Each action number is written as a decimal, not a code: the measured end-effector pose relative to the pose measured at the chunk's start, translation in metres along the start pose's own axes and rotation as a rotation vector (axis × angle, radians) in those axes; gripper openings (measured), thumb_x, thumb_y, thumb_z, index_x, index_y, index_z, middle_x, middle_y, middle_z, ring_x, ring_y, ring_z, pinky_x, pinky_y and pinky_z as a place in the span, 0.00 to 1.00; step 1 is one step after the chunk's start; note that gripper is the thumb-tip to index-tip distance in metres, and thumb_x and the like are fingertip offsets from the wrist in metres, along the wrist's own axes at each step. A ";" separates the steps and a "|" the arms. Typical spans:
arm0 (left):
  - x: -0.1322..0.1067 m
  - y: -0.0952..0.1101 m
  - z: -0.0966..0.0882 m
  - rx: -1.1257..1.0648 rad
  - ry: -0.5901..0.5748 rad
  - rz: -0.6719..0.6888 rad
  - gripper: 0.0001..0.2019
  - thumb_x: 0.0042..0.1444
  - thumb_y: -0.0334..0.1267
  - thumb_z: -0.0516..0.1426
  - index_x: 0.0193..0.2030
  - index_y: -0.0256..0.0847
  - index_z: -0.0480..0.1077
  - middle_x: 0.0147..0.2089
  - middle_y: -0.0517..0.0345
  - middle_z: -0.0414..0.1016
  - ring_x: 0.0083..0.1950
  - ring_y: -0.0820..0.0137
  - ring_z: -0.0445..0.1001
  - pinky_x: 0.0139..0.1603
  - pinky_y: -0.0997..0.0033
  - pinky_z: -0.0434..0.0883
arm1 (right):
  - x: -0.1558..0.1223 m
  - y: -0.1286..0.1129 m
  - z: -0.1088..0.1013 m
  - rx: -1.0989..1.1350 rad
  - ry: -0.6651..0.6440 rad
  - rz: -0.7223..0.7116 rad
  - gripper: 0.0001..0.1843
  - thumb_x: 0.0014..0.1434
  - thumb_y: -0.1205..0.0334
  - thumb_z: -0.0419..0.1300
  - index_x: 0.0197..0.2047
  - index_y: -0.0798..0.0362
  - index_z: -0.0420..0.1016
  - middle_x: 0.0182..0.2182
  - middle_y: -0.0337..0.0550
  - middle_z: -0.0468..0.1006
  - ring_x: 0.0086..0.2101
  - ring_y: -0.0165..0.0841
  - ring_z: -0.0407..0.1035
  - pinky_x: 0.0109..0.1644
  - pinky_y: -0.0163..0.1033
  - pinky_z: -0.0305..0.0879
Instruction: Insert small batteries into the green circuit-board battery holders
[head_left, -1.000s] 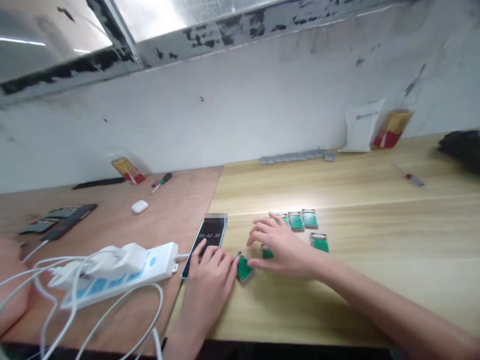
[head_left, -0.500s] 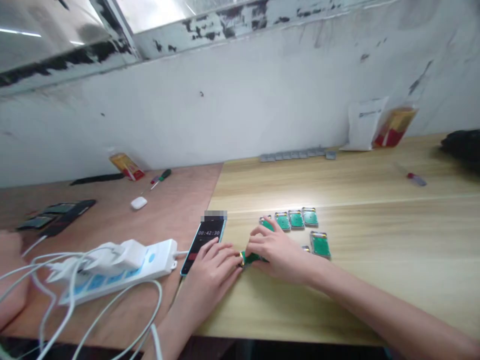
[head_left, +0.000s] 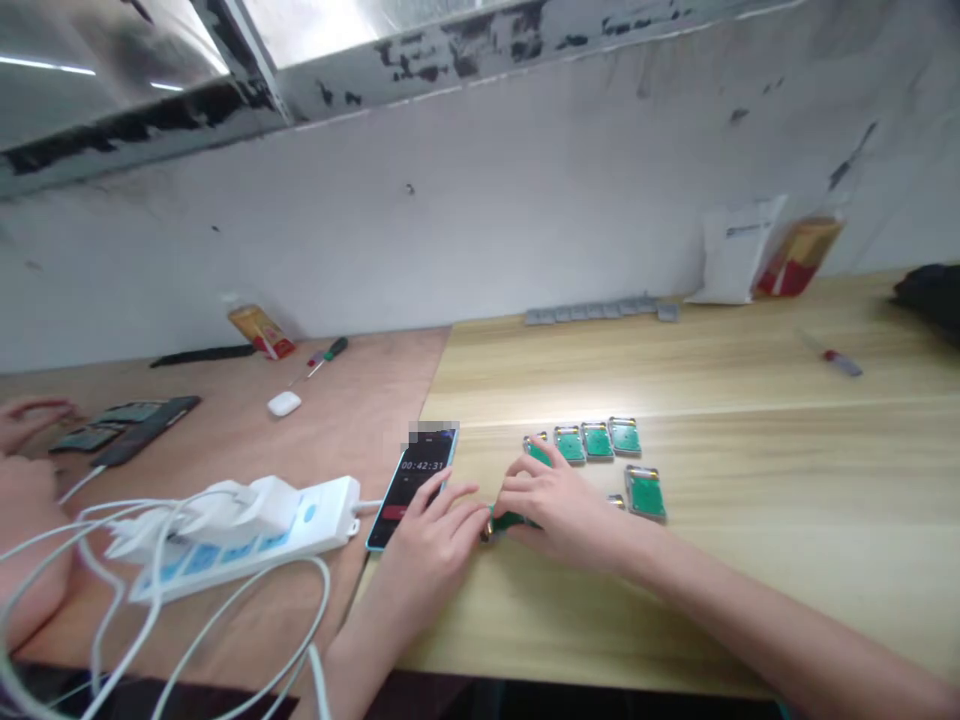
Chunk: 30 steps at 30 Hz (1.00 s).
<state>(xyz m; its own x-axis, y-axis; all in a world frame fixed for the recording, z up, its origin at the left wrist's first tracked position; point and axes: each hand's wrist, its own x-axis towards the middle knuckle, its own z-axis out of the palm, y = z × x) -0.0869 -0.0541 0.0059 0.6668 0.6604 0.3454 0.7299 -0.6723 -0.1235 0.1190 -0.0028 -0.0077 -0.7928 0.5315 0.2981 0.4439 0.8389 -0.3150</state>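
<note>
Green circuit board [head_left: 510, 521] held between both hands above a pale wooden desk [head_left: 750, 610].
The right hand [head_left: 562, 515] grasped it from above and the left hand [head_left: 431, 572] closed on its near end, though the fingers hid how firmly. A phone [head_left: 412, 490] showing a running timer lay just beside the left hand, a row of four similar boards [head_left: 598, 440] sat beyond, and another board [head_left: 645, 494] lay off to the right.

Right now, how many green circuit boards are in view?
7 boards: four in a row, one below its right end, one barely showing beside the right hand, one between that hand and the left hand. Others may be hidden under the hands.
</note>
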 end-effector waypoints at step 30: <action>-0.013 -0.019 -0.006 -0.001 -0.011 -0.075 0.10 0.65 0.31 0.52 0.47 0.38 0.73 0.47 0.54 0.79 0.57 0.63 0.70 0.66 0.47 0.60 | -0.005 -0.004 -0.005 -0.098 -0.014 0.004 0.12 0.62 0.55 0.59 0.44 0.50 0.79 0.37 0.46 0.79 0.47 0.41 0.66 0.67 0.61 0.35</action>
<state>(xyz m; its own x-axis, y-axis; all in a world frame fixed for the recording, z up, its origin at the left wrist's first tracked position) -0.1103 -0.0524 0.0096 0.6117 0.7125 0.3438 0.7777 -0.6211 -0.0965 0.1233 -0.0078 -0.0030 -0.7962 0.5342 0.2841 0.4855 0.8443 -0.2268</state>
